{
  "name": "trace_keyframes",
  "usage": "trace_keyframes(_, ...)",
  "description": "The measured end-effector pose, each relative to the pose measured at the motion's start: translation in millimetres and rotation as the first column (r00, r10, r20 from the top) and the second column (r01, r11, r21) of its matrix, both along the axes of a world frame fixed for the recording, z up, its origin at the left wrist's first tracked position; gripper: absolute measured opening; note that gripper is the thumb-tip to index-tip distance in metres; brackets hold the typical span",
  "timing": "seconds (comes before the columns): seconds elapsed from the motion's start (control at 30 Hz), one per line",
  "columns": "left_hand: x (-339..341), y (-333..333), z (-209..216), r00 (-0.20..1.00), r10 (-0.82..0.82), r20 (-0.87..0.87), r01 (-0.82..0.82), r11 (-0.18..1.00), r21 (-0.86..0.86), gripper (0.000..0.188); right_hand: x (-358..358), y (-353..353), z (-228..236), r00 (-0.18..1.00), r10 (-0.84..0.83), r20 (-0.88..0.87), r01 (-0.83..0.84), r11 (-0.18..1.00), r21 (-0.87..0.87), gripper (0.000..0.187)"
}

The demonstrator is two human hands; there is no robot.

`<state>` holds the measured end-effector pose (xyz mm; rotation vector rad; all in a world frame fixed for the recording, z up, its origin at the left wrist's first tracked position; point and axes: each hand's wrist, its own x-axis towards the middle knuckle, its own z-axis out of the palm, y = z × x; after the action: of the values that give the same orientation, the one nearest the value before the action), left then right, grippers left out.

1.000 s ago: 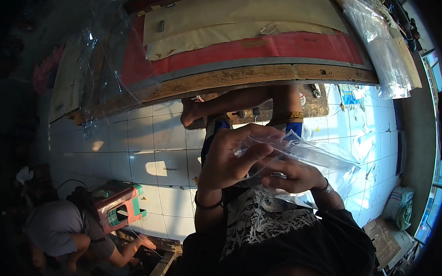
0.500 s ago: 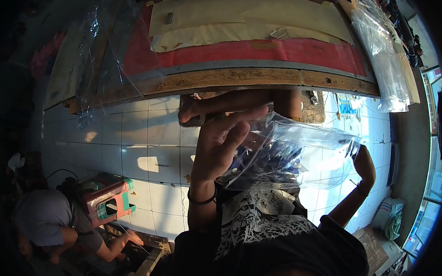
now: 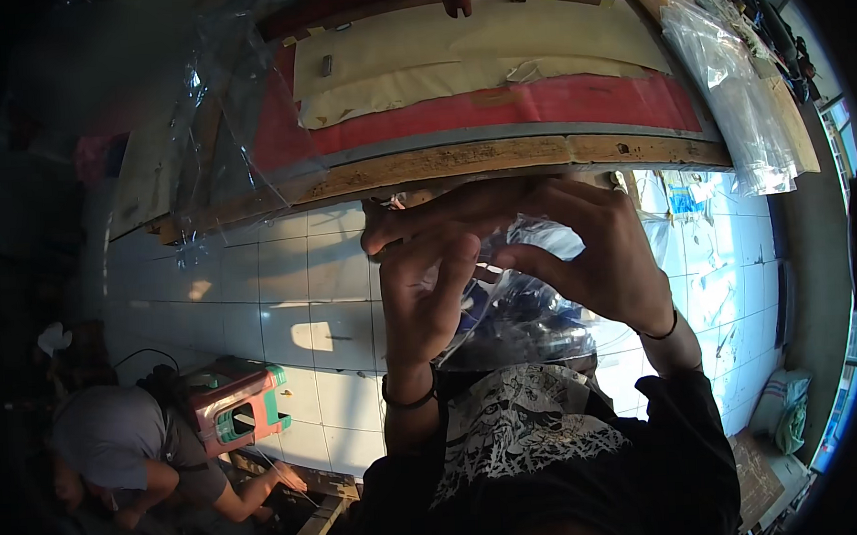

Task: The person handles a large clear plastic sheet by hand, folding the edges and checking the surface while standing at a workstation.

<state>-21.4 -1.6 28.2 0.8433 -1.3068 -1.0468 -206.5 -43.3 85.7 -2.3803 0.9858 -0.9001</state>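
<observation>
A crumpled piece of clear plastic film (image 3: 522,326), sheet or bag, hangs in front of my torso above my lap. My left hand (image 3: 420,301) grips its left upper edge, thumb pointing up and fingers curled behind it. My right hand (image 3: 612,255) is bent over the top of the same film, its thumb reaching toward the left thumb with a small gap between. Its fingertips are partly hidden behind the film and the other hand. Dark blue shows through the plastic.
Ahead stands a wooden-edged worktable (image 3: 462,158) with red and cream coverings. Clear film (image 3: 231,133) drapes over its left end; stacked plastic sheets (image 3: 742,110) overhang the right. At lower left a person (image 3: 120,439) crouches beside a pink and green stool (image 3: 234,407) on the tiled floor.
My right hand has come from the film's far right end to beside my left hand, and the film has bunched up. The left hand stays nearly in place. The view has shifted slightly.
</observation>
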Motion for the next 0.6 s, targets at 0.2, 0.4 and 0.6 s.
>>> trace_keyframes(0.2, 29.5, 17.0, 13.5, 0.838, -0.193, 0.51, 0.077, 0.968, 0.24, 0.069, -20.8, -13.5, 14.2, 0.899, -0.282, 0.334, 0.227, 0.954, 0.193, 0.022)
trace_keyframes(0.4, 56.9, 20.1, 7.3, 0.959, 0.004, 0.284, -0.04, 0.992, 0.121, 0.032, -55.8, -35.3, 14.2, 0.757, -0.486, 0.437, 0.463, 0.871, 0.166, 0.041)
trace_keyframes(0.6, 40.4, 9.1, 6.8, 0.975, 0.211, -0.064, -0.206, 0.975, 0.077, 0.025, -85.5, -39.4, -13.6, 0.687, -0.488, 0.539, 0.369, 0.873, 0.32, 0.037)
